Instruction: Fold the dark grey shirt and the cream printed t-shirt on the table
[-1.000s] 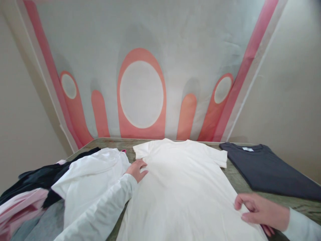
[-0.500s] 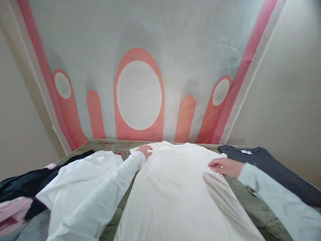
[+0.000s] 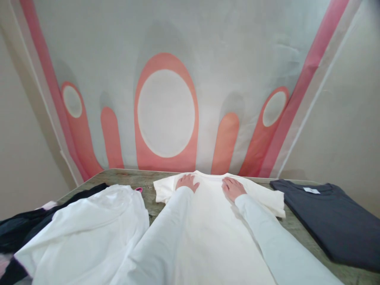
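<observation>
A cream short-sleeved T-shirt [image 3: 213,225] lies spread out before me, its neckline at the far side. My left hand [image 3: 187,181] rests flat on its upper left part, fingers stretched and somewhat apart. On the upper right part, my right hand [image 3: 233,187] lies flat, with its fingers extended towards the neckline. Both palms press on the cloth, and neither hand grips anything. The shirt's two sleeves stick out to either side. My forearms in pale sleeves cover part of the shirt's sides.
To the left lies a crumpled white garment [image 3: 89,233], with black clothing [image 3: 26,225] beyond it. A dark grey T-shirt [image 3: 338,221] lies folded at the right. A small pink loop [image 3: 139,189] sits on the wood-patterned table [image 3: 148,198]. Behind stands a patterned backdrop [image 3: 237,47].
My right hand has moved left from the shirt's right edge onto its chest. My left hand has shifted right and flattened on the cloth. The right sleeve now lies spread out.
</observation>
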`<state>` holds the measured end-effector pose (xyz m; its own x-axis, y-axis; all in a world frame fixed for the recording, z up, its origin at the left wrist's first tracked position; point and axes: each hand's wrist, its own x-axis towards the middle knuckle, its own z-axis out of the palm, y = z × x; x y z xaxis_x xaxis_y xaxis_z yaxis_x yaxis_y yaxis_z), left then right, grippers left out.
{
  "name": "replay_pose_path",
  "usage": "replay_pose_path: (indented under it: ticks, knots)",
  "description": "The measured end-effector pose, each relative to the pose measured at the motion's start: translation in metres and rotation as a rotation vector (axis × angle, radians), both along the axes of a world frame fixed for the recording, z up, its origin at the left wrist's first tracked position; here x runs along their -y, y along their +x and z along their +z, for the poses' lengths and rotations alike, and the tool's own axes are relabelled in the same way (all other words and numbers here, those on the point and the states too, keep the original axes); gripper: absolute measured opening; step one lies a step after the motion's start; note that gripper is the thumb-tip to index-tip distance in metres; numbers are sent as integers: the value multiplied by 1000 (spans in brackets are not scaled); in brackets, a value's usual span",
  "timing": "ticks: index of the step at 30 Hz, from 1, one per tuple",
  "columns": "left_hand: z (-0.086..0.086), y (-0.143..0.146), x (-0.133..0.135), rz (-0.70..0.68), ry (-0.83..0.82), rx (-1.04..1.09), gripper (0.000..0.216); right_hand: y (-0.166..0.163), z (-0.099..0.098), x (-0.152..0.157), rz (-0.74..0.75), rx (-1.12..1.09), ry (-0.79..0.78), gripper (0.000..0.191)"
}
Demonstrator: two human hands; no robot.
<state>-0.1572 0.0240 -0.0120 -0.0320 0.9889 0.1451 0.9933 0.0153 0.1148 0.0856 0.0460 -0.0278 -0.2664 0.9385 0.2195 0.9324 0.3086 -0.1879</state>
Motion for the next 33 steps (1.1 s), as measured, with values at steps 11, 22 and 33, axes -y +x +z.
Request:
replay_pose_path:
  ticks: [11,22,33]
  knots:
    - [16,-9,-33,283,-57,-10,50,8,-5,-8,-132,75,-62,54]
    - [7,-14,-31,273,288,39,22,13,-5,-10,-7,59,-72,52]
    - [12,-14,-32,214,258,77,13,38,5,-14,-258,96,-195,63]
